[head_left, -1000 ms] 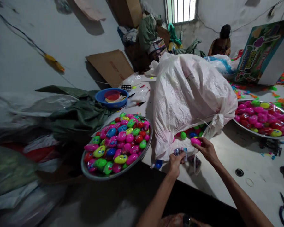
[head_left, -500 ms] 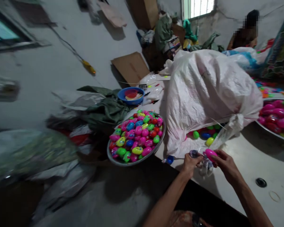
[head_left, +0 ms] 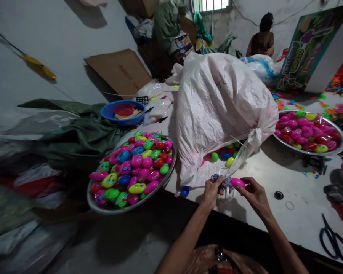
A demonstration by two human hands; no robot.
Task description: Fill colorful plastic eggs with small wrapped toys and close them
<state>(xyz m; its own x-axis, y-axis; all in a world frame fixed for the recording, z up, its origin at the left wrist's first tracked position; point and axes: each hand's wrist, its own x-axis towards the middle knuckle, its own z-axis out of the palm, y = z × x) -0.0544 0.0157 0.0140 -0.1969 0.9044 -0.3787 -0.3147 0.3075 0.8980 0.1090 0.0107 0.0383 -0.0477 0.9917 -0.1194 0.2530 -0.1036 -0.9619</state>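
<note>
Between thumb and fingers, my right hand [head_left: 255,196] grips a pink plastic egg [head_left: 238,183]. My left hand [head_left: 213,192] is closed on a crumpled clear wrapper with a dark print [head_left: 226,182], which reaches across to the egg. Whether the wrapper is around the egg or only against it, I cannot tell. Just beyond my hands, a large white sack [head_left: 220,99] lies with its mouth toward me, and several coloured eggs, among them a yellow egg [head_left: 230,162], show inside. Left of my left hand, a small blue cup-shaped piece [head_left: 184,191] sits near the table edge.
A metal basin [head_left: 89,198] heaped with coloured eggs is at the left; another egg basin [head_left: 341,142] stands at the right. Scissors [head_left: 335,239] and a black ring [head_left: 278,195] lie on the white table [head_left: 263,167]. A blue bowl [head_left: 137,118] is behind. A person [head_left: 261,42] sits at the back.
The view has swung to the right, bringing the scissors and more of the right basin into sight. Both hands keep their hold, and the pink egg stays beside the wrapper.
</note>
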